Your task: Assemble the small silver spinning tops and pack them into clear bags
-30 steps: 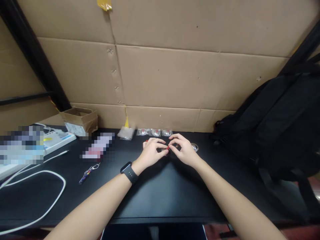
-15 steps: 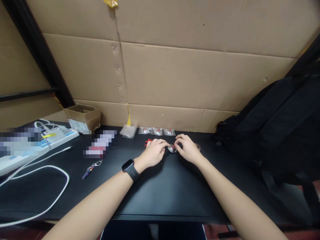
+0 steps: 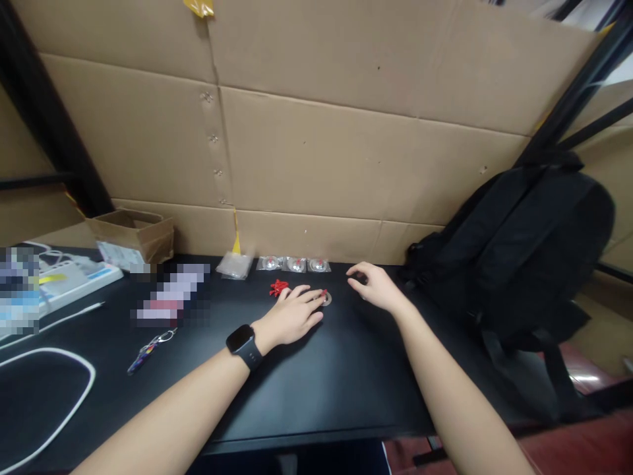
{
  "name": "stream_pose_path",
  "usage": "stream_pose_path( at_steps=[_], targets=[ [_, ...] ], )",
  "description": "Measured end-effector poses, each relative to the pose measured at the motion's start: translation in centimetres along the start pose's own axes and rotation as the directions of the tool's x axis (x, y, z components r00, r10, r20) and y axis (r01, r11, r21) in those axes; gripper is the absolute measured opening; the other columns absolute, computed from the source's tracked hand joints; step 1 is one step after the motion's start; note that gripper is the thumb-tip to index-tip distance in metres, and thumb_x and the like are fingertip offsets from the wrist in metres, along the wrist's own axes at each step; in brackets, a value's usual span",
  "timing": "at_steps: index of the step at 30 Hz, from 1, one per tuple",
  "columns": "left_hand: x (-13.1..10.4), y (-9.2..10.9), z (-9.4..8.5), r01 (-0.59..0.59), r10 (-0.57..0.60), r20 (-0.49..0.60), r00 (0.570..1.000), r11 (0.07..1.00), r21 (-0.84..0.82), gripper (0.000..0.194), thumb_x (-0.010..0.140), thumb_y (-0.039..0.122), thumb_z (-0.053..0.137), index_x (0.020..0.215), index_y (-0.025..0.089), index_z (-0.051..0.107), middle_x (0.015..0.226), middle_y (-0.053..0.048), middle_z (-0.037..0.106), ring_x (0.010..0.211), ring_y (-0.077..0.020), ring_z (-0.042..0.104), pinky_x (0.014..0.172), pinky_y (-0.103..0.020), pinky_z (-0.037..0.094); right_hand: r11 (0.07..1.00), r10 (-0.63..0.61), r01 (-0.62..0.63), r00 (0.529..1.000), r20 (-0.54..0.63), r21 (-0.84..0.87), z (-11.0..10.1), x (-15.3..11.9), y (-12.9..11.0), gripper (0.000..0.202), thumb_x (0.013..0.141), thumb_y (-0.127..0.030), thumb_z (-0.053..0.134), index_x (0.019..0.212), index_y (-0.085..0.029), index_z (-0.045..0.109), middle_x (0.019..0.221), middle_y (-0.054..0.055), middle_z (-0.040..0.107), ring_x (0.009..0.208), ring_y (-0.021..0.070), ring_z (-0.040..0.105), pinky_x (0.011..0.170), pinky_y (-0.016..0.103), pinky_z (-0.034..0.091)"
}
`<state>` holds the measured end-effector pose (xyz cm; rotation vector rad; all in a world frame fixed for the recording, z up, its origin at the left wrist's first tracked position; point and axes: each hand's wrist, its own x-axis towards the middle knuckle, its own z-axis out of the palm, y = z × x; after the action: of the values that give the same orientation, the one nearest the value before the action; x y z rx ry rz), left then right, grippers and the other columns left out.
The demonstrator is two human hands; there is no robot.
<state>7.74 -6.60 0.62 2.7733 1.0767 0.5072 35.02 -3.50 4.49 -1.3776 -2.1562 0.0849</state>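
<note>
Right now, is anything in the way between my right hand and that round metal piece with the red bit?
Nothing visible stands between your right hand and the round metal piece; just black tabletop. On the opposite side, though, your left hand partly covers it.

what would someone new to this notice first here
Probably the big black backpack slumped at the right, dark against the tan cardboard wall. Next, the small bright red pile on the black table, just beyond the left hand. Behind it, three clear packets holding shiny round pieces sit in a row by the wall.
</note>
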Motion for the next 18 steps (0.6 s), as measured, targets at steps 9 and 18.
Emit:
stream_pose_path(
  at_steps=[9,18],
  targets=[
    [-0.3,-4.5,-4.2,0.114,-0.1,-0.24,0.966,0.993,0.045,0.03,0.096,0.031,0.053,0.123,0.03,0.066,0.128,-0.006,0.065,0.121,-0.0278,0.055,0.102,-0.046,0.04,0.981,0.185,-0.192,0.934,0.306,-0.007,-3.2,-1.4,5.7,0.054,0.064,-0.029,0.085,0.117,-0.025,0.073,0.111,0.005,0.076,0.098,0.0252,0.071,0.088,0.034,0.055],
    [-1.4,-9.2,-5.1,0.14,-0.132,-0.118,0.984,0.988,0.063,0.022,0.074,0.027,0.078,0.096,0.028,0.076,0.103,-0.005,0.069,0.104,-0.0275,0.06,0.091,-0.037,0.042,0.978,0.165,-0.198,0.931,0.325,0.071,-2.4,-1.2,5.8,0.046,0.066,-0.024,0.082,0.112,-0.022,0.074,0.104,0.006,0.078,0.087,0.0229,0.074,0.083,0.033,0.057]
  ],
)
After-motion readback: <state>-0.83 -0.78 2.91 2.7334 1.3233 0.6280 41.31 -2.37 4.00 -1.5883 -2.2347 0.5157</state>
